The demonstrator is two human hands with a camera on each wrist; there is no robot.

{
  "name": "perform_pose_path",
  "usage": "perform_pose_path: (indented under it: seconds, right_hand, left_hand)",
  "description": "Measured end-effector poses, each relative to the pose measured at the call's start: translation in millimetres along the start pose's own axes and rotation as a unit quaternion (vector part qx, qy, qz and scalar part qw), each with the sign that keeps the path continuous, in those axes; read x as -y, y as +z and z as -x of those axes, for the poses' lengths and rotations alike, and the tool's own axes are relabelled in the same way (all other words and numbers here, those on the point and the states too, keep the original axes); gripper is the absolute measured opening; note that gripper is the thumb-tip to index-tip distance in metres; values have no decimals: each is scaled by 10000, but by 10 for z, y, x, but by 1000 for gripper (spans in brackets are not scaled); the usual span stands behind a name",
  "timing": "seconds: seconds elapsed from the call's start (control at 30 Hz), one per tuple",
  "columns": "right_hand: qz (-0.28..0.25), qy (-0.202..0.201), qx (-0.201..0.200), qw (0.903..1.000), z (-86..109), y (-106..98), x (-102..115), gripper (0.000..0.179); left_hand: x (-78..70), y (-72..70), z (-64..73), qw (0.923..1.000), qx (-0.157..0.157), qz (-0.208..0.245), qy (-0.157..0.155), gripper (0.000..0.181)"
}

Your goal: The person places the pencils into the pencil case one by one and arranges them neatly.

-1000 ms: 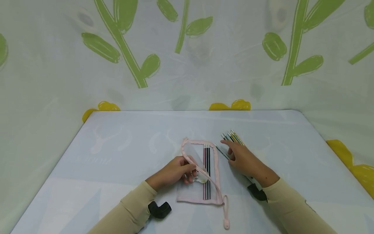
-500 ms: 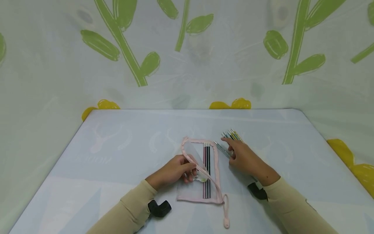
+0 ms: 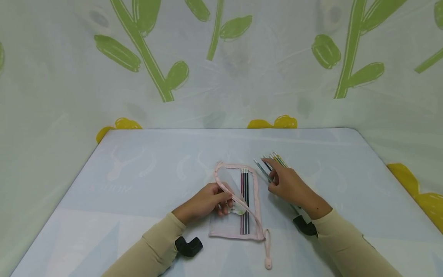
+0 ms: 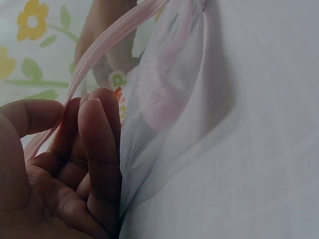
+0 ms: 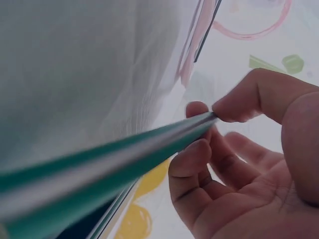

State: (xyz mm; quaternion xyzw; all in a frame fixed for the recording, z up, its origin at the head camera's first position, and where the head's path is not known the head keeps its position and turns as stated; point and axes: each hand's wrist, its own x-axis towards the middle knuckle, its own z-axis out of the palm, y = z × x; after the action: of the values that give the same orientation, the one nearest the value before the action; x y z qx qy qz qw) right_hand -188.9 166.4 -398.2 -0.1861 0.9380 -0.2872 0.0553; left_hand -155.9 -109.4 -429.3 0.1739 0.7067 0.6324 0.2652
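A see-through mesh pencil case [image 3: 257, 194] with pink edging lies in front of me, its opening edge lifted. My left hand [image 3: 204, 204] pinches that pink zip edge [image 4: 109, 37] between thumb and fingers. Within the case lie 3 dark striped pencils [image 3: 244, 202], side by side, and a small printed card [image 3: 237, 209]. To the right of the case, my right hand [image 3: 292, 188] pinches a green and silver striped pencil [image 5: 124, 159] between thumb and fingertips. Its far end points up and left, near the case's top right corner. Several more pencils [image 3: 279, 159] lie just beyond this hand, partly hidden by it.
A pink wrist loop [image 3: 268, 250] hangs from the case's lower right corner onto the table. Pale cloth covers the table [image 3: 145, 184]. A curtain [image 3: 270, 77] with green leaves and yellow flowers stands behind it. Black wrist cameras [image 3: 189, 248] sit under both forearms.
The right hand has shifted slightly left and raised the green pencil, whose far end has moved up and away from the case's edge. The left hand keeps its hold on the case.
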Motion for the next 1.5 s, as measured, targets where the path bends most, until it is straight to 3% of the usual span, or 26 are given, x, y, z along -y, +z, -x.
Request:
perform_pose_path:
  seconds: [0.47, 0.73, 1.27, 1.5]
  right_hand:
    - [-404, -84, -354, 9985, 1, -54, 60, 80]
    - [-723, -122, -770, 9943, 2, -80, 74, 82]
    - [-1609, 323, -456, 9854, -14, -22, 72, 89]
    - [-2131, 481, -396, 9750, -25, -11, 65, 93]
  left_hand:
    - [-14, -11, 3, 10000, 6, -19, 15, 25]
    - [-4, -8, -10, 10000, -27, -65, -28, 25]
    - [34, -12, -12, 10000, -22, -52, -26, 23]
    - [45, -19, -5, 10000, 16, -29, -11, 24]
